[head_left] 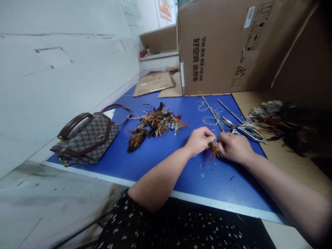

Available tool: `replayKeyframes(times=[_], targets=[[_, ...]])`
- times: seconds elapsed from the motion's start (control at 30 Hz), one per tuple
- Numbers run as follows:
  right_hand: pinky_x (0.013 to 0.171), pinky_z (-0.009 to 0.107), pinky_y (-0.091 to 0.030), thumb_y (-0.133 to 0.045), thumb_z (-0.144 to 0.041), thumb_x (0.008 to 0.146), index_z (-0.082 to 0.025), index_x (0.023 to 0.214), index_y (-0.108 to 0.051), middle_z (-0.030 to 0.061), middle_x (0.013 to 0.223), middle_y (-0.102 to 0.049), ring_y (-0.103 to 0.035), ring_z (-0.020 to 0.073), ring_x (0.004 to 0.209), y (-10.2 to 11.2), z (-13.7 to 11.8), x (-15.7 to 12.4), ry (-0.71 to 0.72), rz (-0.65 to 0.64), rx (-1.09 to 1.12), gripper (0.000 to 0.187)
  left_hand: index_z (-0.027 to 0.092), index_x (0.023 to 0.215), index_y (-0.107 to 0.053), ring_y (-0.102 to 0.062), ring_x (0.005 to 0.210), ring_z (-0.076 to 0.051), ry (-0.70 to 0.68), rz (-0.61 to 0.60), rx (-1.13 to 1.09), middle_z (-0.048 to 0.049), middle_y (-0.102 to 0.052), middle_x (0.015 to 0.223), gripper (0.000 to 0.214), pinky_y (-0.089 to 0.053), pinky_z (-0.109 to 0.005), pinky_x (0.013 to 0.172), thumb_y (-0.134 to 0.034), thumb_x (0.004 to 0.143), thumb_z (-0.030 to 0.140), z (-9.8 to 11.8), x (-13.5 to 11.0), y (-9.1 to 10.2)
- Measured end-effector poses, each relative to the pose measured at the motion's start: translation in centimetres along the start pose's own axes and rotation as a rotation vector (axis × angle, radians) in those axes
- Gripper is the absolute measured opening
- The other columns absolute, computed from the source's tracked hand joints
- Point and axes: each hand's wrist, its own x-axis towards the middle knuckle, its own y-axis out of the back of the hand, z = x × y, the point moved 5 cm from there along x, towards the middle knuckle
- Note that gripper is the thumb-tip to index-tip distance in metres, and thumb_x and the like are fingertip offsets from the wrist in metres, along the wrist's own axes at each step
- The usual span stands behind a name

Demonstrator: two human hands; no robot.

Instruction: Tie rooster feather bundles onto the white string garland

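Between my two hands is a small bunch of brown feathers (214, 151), its pale quill ends pointing up. My left hand (200, 141) pinches the top of the bunch with thumb and fingertips. My right hand (234, 147) is closed at the bunch's right side, fingers curled against it; its fingertips are partly hidden. Loose pale thread (213, 119) lies in loops on the table just beyond both hands. A pair of scissors (241, 130) with light handles rests right behind my right hand.
Brown and black feathers (158, 121) lie in a pile left of my hands. A patterned handbag (90, 140) stands at the left of the blue table (160, 169). More feathers (280, 121) lie on cardboard at right. Two thin sticks (229, 110) and a large carton (220, 48) are behind.
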Motion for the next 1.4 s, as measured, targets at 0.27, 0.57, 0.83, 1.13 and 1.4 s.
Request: replayKeyframes(times=[0.27, 0.57, 0.83, 1.13, 1.4], targets=[[0.055, 0.032, -0.021, -0.053, -0.027, 0.087, -0.019, 0.079, -0.062, 0.0111, 0.077, -0.071, -0.059, 0.0201, 0.058, -0.2, -0.3, 0.0, 0.001, 0.007, -0.075, 0.015, 0.013, 0.081, -0.061, -0.052, 0.049, -0.005, -0.051, -0.017, 0.074, 0.0001, -0.065, 0.068, 0.009, -0.039, -0.019, 0.053, -0.065, 0.084, 0.005, -0.3, 0.5, 0.3], [0.057, 0.031, -0.032, -0.05, -0.026, 0.093, -0.021, 0.078, -0.055, 0.0069, 0.075, -0.066, -0.056, 0.0183, 0.061, -0.8, 0.6, -0.2, 0.025, -0.015, 0.141, 0.016, 0.011, 0.082, -0.062, -0.057, 0.051, -0.007, 0.034, 0.072, 0.04, -0.0025, -0.069, 0.069, 0.01, -0.042, -0.02, 0.053, -0.065, 0.084, 0.002, -0.2, 0.5, 0.8], [0.069, 0.034, -0.051, -0.051, -0.038, 0.101, -0.025, 0.085, -0.059, 0.0038, 0.074, -0.064, -0.059, 0.0203, 0.068, 0.9, 1.6, 0.3, 0.04, 0.02, 0.636, 0.022, 0.01, 0.088, -0.06, -0.063, 0.05, -0.011, 0.076, 0.014, -0.045, -0.0038, -0.069, 0.066, 0.033, -0.05, -0.024, 0.054, -0.088, 0.076, 0.021, -0.3, 0.8, 1.7], [0.079, 0.038, -0.057, -0.06, -0.044, 0.098, -0.024, 0.092, -0.065, 0.0086, 0.096, -0.073, -0.068, 0.0223, 0.082, 1.4, 1.8, 0.4, -0.002, 0.049, 0.801, 0.022, 0.011, 0.084, -0.059, -0.061, 0.045, -0.011, 0.122, 0.004, -0.012, -0.0034, -0.069, 0.067, 0.025, -0.05, -0.024, 0.049, -0.082, 0.082, 0.021, -0.5, 0.5, 1.2], [0.057, 0.031, -0.055, -0.054, -0.057, 0.102, -0.025, 0.097, -0.05, -0.0012, 0.072, -0.068, -0.067, 0.0168, 0.056, -0.6, 0.4, 0.1, -0.207, -0.26, 1.234, 0.032, 0.011, 0.086, -0.061, -0.063, 0.047, -0.012, 0.109, 0.005, 0.018, -0.0058, -0.071, 0.069, 0.015, -0.051, -0.024, 0.048, -0.075, 0.086, 0.016, -1.0, 0.6, 1.0]])
